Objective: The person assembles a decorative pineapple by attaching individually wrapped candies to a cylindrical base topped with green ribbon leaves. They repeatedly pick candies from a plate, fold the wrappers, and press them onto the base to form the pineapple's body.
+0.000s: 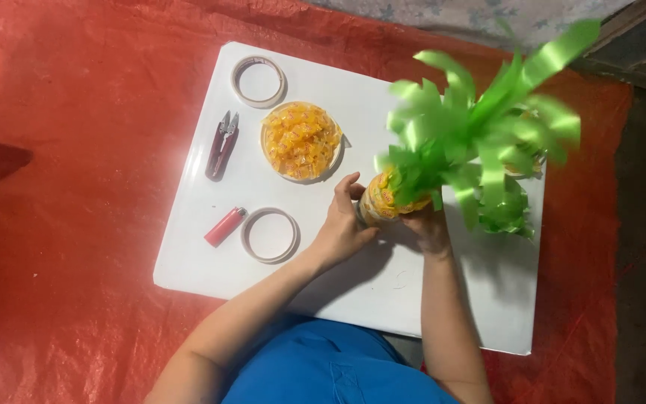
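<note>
Mid-assembly, by the look of it: a bottle [380, 200] half clad in yellow candies, topped with a blurred spray of green ribbon [480, 135], held tilted over the right part of a white board [211, 254]. Left hand [342, 224] cupped against the bottle's bare lower end, fingers curled on it, thumb up near the candy rows. Right hand [429, 227] under the far side, mostly hidden by ribbon — seems to be gripping, though finger positions hard to tell. Likely call now: steady hold with the right, a turn to expose bare surface, then a reach for more candy without crushing the leaves.

On the board, left of the hands: a round dish [301, 141] heaped with yellow-wrapped candies; above it a tape roll [259, 81], pale ring; a second tape ring [270, 235] below, just beside a red lighter [225, 226]; dark red snips [221, 145] well left of the dish. No readable labels. Red sheet [76, 187] beneath everything; blue clothing at the bottom edge.
</note>
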